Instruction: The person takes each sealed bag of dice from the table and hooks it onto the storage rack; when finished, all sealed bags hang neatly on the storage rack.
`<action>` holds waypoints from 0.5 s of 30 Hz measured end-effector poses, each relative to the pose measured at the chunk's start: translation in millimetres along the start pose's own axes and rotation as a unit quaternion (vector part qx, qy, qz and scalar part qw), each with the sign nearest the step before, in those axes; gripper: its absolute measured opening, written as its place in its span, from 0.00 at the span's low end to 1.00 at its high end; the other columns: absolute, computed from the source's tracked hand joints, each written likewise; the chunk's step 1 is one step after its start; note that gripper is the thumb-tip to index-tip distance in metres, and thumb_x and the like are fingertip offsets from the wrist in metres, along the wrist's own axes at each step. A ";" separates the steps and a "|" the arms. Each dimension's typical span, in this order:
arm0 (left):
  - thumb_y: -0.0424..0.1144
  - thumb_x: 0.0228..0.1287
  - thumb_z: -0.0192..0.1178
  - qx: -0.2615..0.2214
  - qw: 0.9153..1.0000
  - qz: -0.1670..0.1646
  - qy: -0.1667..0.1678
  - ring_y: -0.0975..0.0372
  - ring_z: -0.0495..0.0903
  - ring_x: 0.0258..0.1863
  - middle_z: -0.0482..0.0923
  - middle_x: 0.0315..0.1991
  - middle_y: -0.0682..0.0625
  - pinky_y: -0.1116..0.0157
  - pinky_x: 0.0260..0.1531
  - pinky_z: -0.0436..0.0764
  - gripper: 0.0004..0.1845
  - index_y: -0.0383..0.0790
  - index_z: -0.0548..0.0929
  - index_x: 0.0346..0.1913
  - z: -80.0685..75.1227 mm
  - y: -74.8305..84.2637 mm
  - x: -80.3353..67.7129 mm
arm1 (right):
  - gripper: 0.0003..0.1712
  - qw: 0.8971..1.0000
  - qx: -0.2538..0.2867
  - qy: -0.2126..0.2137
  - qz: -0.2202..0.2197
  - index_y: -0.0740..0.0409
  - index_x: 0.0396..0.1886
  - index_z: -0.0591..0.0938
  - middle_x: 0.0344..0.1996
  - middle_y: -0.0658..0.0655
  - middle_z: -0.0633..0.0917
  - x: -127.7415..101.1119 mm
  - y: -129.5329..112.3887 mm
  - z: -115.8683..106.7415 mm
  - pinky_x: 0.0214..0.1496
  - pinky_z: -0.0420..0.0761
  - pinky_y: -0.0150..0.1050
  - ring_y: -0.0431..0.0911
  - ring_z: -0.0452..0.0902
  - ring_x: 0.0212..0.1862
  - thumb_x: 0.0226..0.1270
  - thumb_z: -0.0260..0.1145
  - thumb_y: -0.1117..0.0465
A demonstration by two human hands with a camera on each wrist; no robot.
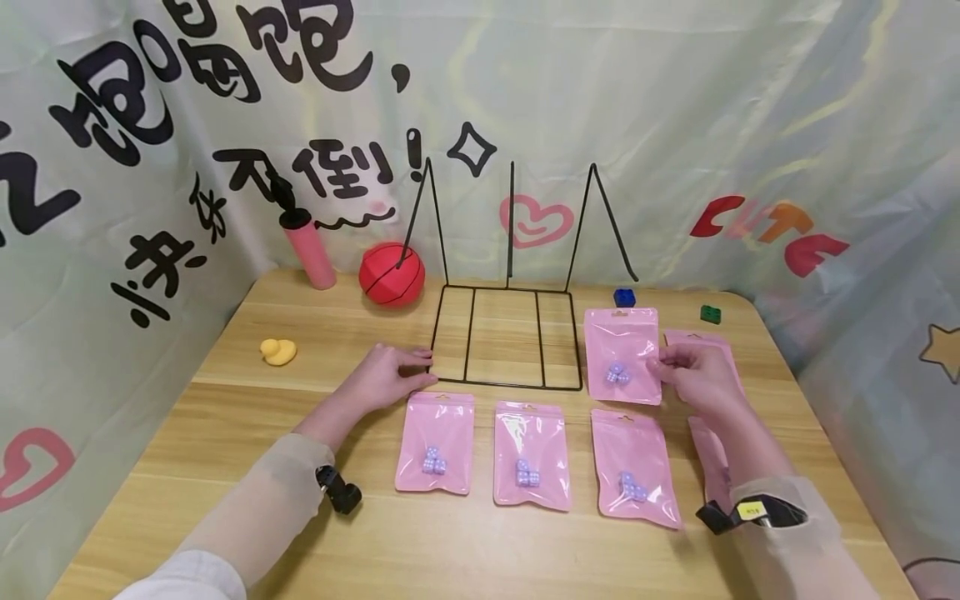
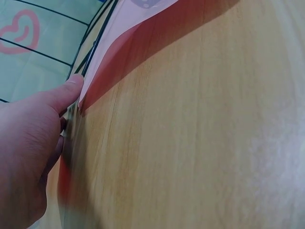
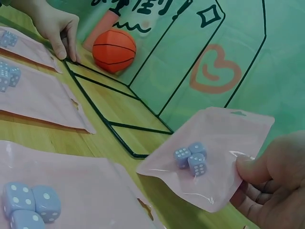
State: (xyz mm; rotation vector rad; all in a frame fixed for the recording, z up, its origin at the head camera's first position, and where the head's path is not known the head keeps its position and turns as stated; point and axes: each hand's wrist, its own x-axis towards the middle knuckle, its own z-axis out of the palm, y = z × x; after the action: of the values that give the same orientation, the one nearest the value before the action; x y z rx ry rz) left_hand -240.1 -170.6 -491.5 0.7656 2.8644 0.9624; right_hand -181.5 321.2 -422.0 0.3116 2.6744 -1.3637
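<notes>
**Pink dice pouches and wire rack on tabletop**

Nearest the head camera, three pink pouches lie flat in a row on the tabletop (image 1: pixel 225 467): left pouch (image 1: pixel 435 443), middle pouch (image 1: pixel 531 455), right-hand pouch (image 1: pixel 634 467). Each holds a small cluster of pale blue dice and has its long axis running away from the person, hang-hole end toward the rack.

Held pouch (image 1: pixel 622 356): pink, clear-fronted, containing three blue dice (image 3: pixel 190 159). Right hand (image 1: pixel 697 371) pinches its right edge between thumb and fingers. It sits just beyond the row, at the rack's right front corner, lifted and tilted off the wood in the right wrist view; long axis away from the person, hang-hole end farthest.

More pink pouches (image 1: pixel 712 433) lie partly hidden under the right hand.

Black wire rack (image 1: pixel 506 337): flat base of three bays, upright prongs behind. Left hand (image 1: pixel 386 377) rests at its front left corner, fingers straight, touching the wire.

Beyond: red ball (image 1: pixel 392 273), pink bottle (image 1: pixel 309 248), yellow duck (image 1: pixel 278 352), blue block (image 1: pixel 624 297), green block (image 1: pixel 710 314).
</notes>
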 end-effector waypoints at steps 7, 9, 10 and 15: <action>0.50 0.68 0.74 0.004 1.000 -0.009 -0.010 0.56 0.80 0.66 0.85 0.62 0.50 0.49 0.72 0.70 0.21 0.43 0.91 0.58 -1.1 1.9 -0.7 | 0.13 0.998 0.018 0.032 -0.042 0.65 0.54 0.83 0.46 0.63 0.82 -10.0 -6.0 -3.2 0.30 0.81 0.37 0.52 0.76 0.41 0.79 0.68 0.60; 0.50 0.68 0.74 0.002 1.000 -0.009 -0.010 0.55 0.80 0.66 0.85 0.62 0.49 0.49 0.72 0.71 0.21 0.42 0.91 0.58 -1.2 2.3 -0.8 | 0.14 0.998 0.020 0.039 -0.046 0.64 0.55 0.83 0.47 0.62 0.83 -13.6 -7.4 -4.4 0.32 0.82 0.37 0.52 0.76 0.43 0.79 0.68 0.58; 0.50 0.68 0.74 0.002 1.000 -0.010 -0.010 0.55 0.80 0.66 0.85 0.62 0.49 0.50 0.71 0.71 0.21 0.43 0.91 0.58 -1.3 2.3 -0.9 | 0.15 0.998 0.023 0.042 -0.047 0.64 0.55 0.83 0.47 0.61 0.83 -15.5 -8.3 -4.8 0.33 0.83 0.37 0.50 0.76 0.43 0.79 0.68 0.57; 0.49 0.68 0.75 -0.003 1.000 -0.012 -0.006 0.54 0.80 0.66 0.84 0.62 0.48 0.50 0.70 0.73 0.21 0.42 0.91 0.58 -1.8 4.0 -2.8 | 0.17 0.996 0.036 0.055 -0.055 0.65 0.56 0.83 0.44 0.55 0.85 -24.4 -12.9 -8.0 0.33 0.84 0.36 0.49 0.77 0.41 0.79 0.68 0.56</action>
State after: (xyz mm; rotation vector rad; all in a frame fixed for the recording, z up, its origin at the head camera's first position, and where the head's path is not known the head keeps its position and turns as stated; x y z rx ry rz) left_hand -236.2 -170.1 -488.0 0.7339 2.8524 0.9587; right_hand -161.0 317.3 -402.2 0.2587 2.7739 -1.5183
